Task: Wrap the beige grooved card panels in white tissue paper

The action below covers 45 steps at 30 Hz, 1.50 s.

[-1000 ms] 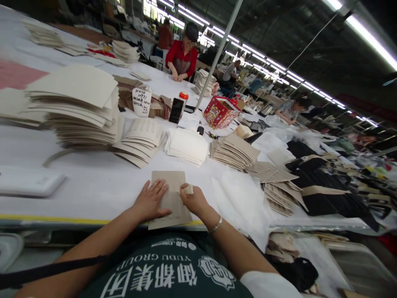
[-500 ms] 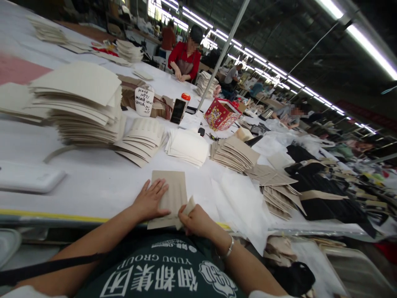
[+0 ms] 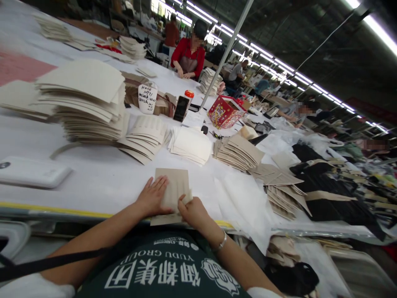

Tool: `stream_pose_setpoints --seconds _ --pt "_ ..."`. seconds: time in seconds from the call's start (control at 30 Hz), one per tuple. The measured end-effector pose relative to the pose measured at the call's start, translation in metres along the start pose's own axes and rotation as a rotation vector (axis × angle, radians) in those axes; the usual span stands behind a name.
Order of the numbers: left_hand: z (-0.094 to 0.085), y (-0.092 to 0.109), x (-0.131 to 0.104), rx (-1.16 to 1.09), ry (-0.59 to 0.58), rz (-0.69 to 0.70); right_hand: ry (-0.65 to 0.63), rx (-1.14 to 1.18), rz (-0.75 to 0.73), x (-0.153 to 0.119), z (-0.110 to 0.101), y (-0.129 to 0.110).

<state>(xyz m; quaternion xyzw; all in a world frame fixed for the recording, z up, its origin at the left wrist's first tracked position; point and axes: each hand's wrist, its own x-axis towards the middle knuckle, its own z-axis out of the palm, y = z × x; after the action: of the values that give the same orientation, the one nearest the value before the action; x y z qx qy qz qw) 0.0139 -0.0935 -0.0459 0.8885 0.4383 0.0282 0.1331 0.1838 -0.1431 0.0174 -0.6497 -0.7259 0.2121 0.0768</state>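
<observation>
A beige rectangular panel (image 3: 175, 179) lies on the white table in front of me, its near end at the table's front edge. My left hand (image 3: 152, 197) rests flat on its left side, fingers spread. At the right side, my right hand (image 3: 194, 212) is closed with thumb and forefinger around a narrow beige strip (image 3: 187, 198) along the panel's border. I cannot tell whether that strip is part of the panel or a separate piece. The fingers of the right hand partly hide it.
Beyond the panel are a white stack (image 3: 190, 145), beige stacks (image 3: 238, 151) and a taller pile (image 3: 83, 99). A white device (image 3: 34, 171) lies left; translucent sheeting (image 3: 245, 203) hangs over the edge at right. A pole (image 3: 226, 54) rises mid-table. A co-worker in red (image 3: 189, 56) works across.
My right hand has moved slightly up, and the strip that stood up from the panel now lies flatter against it. My left hand stays on the panel. The view has shifted slightly.
</observation>
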Motion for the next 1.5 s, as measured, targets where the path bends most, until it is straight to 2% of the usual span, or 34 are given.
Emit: stream_pose_setpoints --seconds 0.1,0.17,0.2,0.27,0.33,0.4,0.43,0.5,0.57,0.63,0.7,0.8,0.87,0.93,1.07,1.13,1.23,1.3,1.33,1.4,1.5 --pt "-0.002 0.001 0.001 -0.001 0.001 -0.010 0.105 -0.034 0.039 0.040 -0.005 -0.009" --pt "-0.004 0.002 0.001 -0.006 -0.004 -0.026 0.151 -0.058 0.042 0.053 -0.007 -0.014" --pt "-0.004 0.003 0.001 -0.010 -0.007 -0.031 0.149 -0.068 0.032 0.051 -0.007 -0.014" --pt "-0.004 0.004 0.002 -0.018 -0.001 -0.041 0.057 -0.042 -0.008 0.030 -0.006 -0.011" --pt "-0.003 0.005 0.002 -0.023 0.026 -0.060 -0.111 0.088 -0.024 0.003 -0.004 -0.004" --pt "-0.003 0.003 0.001 -0.022 0.051 -0.091 -0.196 0.264 0.021 -0.007 -0.003 0.001" --pt "-0.004 0.001 0.000 -0.024 0.046 -0.093 -0.179 0.336 0.048 -0.002 -0.003 0.002" --pt "-0.009 -0.003 -0.003 -0.033 -0.014 -0.046 -0.058 0.400 0.081 0.025 -0.005 -0.001" --pt "-0.017 -0.008 -0.009 -0.038 -0.110 0.021 0.053 0.377 0.074 0.058 -0.006 -0.008" --pt "-0.024 -0.011 -0.013 -0.031 -0.176 0.038 0.109 0.298 0.057 0.076 -0.006 -0.015" --pt "-0.028 -0.012 -0.016 -0.023 -0.187 0.006 0.122 0.189 0.014 0.066 -0.002 -0.017" --pt "-0.025 -0.012 -0.017 -0.026 -0.161 -0.025 0.078 0.019 -0.112 0.018 0.007 -0.013" --pt "-0.021 -0.013 -0.016 -0.026 -0.144 -0.015 0.035 -0.029 -0.179 -0.004 0.010 -0.012" --pt "-0.018 -0.016 -0.015 -0.022 -0.131 0.007 0.029 -0.019 -0.167 0.001 0.010 -0.015" --pt "-0.018 -0.017 -0.015 -0.021 -0.122 0.028 0.153 0.042 -0.049 0.049 0.003 -0.027" --pt "-0.018 -0.016 -0.015 -0.024 -0.115 0.018 0.149 0.066 -0.038 0.052 0.003 -0.029" --pt "-0.018 -0.015 -0.016 -0.025 -0.107 0.007 -0.030 0.151 -0.058 0.014 0.006 -0.023" --pt "-0.018 -0.018 -0.016 -0.031 -0.117 0.014 -0.193 0.312 -0.017 -0.010 0.007 -0.018" --pt "-0.018 -0.021 -0.016 -0.039 -0.131 0.029 -0.227 0.394 0.020 -0.014 0.007 -0.016" --pt "-0.020 -0.027 -0.017 -0.054 -0.158 0.069 -0.158 0.491 0.071 0.000 0.006 -0.018" --pt "-0.024 -0.032 -0.017 -0.050 -0.154 0.081 0.045 0.390 0.040 0.051 0.004 -0.027"
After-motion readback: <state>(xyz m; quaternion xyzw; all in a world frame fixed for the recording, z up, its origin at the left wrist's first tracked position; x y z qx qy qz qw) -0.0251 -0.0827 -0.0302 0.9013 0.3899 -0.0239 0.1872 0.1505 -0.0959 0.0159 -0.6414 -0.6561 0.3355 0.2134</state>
